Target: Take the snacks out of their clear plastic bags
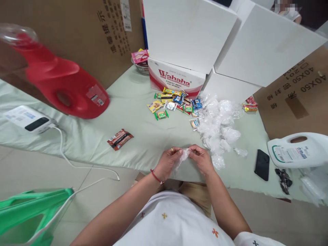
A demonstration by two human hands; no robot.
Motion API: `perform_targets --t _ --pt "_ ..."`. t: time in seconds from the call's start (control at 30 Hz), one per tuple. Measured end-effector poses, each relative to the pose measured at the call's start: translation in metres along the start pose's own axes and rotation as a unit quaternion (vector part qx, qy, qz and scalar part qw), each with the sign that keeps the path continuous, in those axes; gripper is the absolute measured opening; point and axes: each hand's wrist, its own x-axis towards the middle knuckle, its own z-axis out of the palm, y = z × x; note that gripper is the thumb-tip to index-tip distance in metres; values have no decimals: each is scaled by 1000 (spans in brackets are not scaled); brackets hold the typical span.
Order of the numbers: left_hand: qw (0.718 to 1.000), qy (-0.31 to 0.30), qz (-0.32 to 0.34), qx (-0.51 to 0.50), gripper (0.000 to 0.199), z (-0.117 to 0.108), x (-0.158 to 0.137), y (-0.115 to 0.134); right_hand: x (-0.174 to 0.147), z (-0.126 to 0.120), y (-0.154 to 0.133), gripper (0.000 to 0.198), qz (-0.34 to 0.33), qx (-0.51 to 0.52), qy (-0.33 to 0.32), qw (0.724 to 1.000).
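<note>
Between my two hands, over the table's front edge, is a crumpled clear plastic bag. My left hand, with a ring and a red wrist cord, pinches its left side. The fingers of my right hand are closed on its upper right part. Just right of my right hand spreads a heap of crumpled clear plastic bags. Behind my hands lies a pile of small wrapped snacks in yellow, green and blue. A brown snack packet lies apart, to the left.
A Wahaha carton and white boxes stand at the back. On the left are a red jug and a white device with a cable. A phone, keys and a white bottle lie right. A green stool stands below.
</note>
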Motion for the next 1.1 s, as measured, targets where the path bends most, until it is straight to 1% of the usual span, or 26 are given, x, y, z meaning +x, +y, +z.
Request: perform_targets --t 0.1,0.17,0.3,0.43,0.5,0.57,0.67,0.7,0.77,0.83,0.93,1.03,1.07,1.1 --pt "999 20 37 32 37 -12 -5 -1 -3 -1 -2 30 26 6 -22 999" --pt "996 38 63 47 36 -19 -7 2 -4 -1 -2 31 30 19 -7 999" --pt "990 92 104 26 41 -33 -7 13 -7 -1 -6 30 32 69 36 996" --pt "979 144 140 27 42 -47 -4 22 -10 -4 -11 30 58 152 36 986" --pt "972 169 160 41 39 -51 -1 24 -10 0 -11 31 67 178 36 981" --pt "967 181 176 44 38 -50 1 22 -8 11 -8 38 71 177 29 981" --pt "970 159 180 25 39 -45 2 16 -1 38 -2 60 94 168 -8 981" --pt "972 149 181 26 38 -44 2 15 2 48 -1 62 106 167 -23 980" --pt "970 141 189 61 36 -47 2 16 9 62 1 57 129 160 -44 978" --pt "957 156 201 141 31 -57 3 21 15 66 1 48 141 132 -38 980" --pt "917 197 215 271 25 -82 5 34 21 58 -1 45 137 58 2 989" --pt "878 258 235 326 20 -101 1 43 24 46 -5 46 129 21 51 990" --pt "863 275 255 339 19 -103 -3 43 24 44 -6 47 127 21 73 989" --pt "845 275 286 358 20 -103 -8 41 25 43 -6 48 125 24 96 987"
